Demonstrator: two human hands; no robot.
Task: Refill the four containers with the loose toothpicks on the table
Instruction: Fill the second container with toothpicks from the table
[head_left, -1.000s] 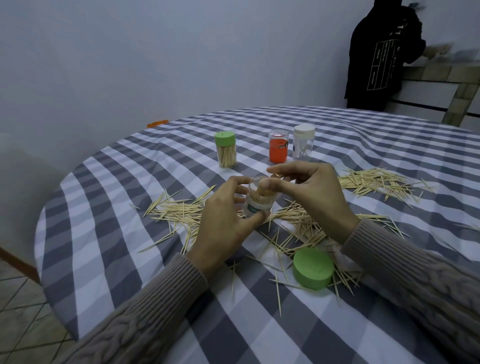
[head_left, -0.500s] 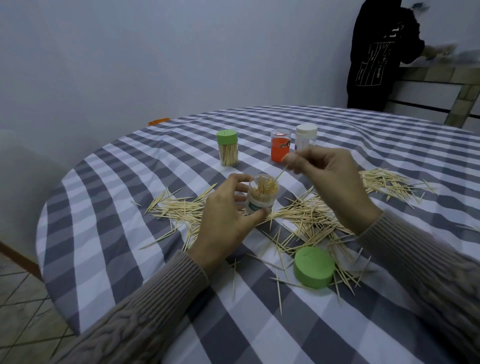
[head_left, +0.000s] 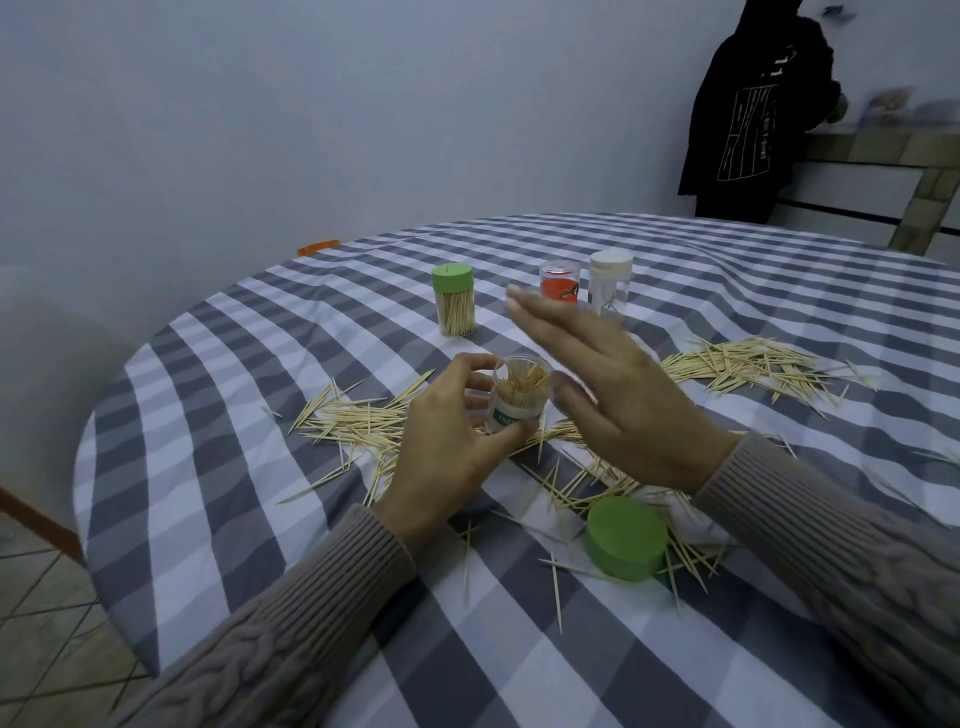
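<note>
My left hand (head_left: 447, 441) grips a clear open container (head_left: 519, 396) packed with toothpicks, upright on the checked tablecloth (head_left: 234, 467). My right hand (head_left: 613, 400) hovers just right of it, fingers straight and spread, blurred, holding nothing. Its green lid (head_left: 626, 538) lies near me on loose toothpicks. Loose toothpicks lie in piles left of the container (head_left: 353, 421), under my hands and at the right (head_left: 748, 364). Farther back stand a green-lidded container (head_left: 454, 299) with toothpicks, an orange one (head_left: 558, 286) and a white-lidded clear one (head_left: 610, 280).
The round table's edge curves at the left above a tiled floor (head_left: 36, 597). A person in a black top (head_left: 743, 114) stands at the far right by a counter (head_left: 883, 171). An orange object (head_left: 318, 247) peeks over the table's far edge.
My right hand, which pinched a toothpick above the container half a second ago, has opened and lifted with fingers spread. The left hand and container stayed put.
</note>
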